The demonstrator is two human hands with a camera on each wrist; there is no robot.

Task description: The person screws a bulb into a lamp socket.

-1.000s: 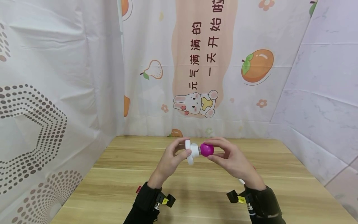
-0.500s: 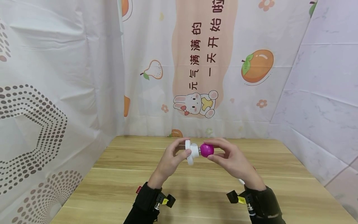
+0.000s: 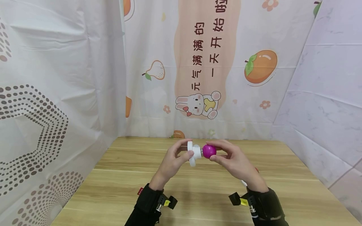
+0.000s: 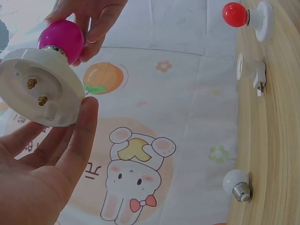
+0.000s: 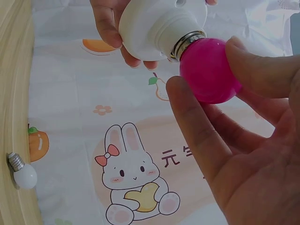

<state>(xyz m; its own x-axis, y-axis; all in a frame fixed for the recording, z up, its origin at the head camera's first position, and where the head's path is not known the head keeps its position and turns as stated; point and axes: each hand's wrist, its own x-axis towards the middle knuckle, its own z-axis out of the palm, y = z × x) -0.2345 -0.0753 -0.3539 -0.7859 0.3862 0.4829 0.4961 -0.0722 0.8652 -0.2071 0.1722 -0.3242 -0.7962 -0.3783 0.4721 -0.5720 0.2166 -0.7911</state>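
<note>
Above the wooden table (image 3: 135, 175), my left hand (image 3: 172, 163) grips a white lamp holder (image 3: 196, 152) by its round base, thumb on the near side. My right hand (image 3: 237, 162) pinches a magenta light bulb (image 3: 209, 151) between thumb and fingers. The bulb's metal screw base points left into the holder's mouth, and part of its thread (image 5: 187, 44) shows outside in the right wrist view. Two brass terminals (image 4: 36, 92) are visible on the underside of the lamp holder (image 4: 56, 89) in the left wrist view.
On the table in the left wrist view stand a red bulb (image 4: 234, 14) in a white holder (image 4: 265, 22) and another white holder (image 4: 251, 69). A white bulb (image 4: 236, 182) lies apart from them. Printed curtains (image 3: 152, 37) hang behind the table and along its sides.
</note>
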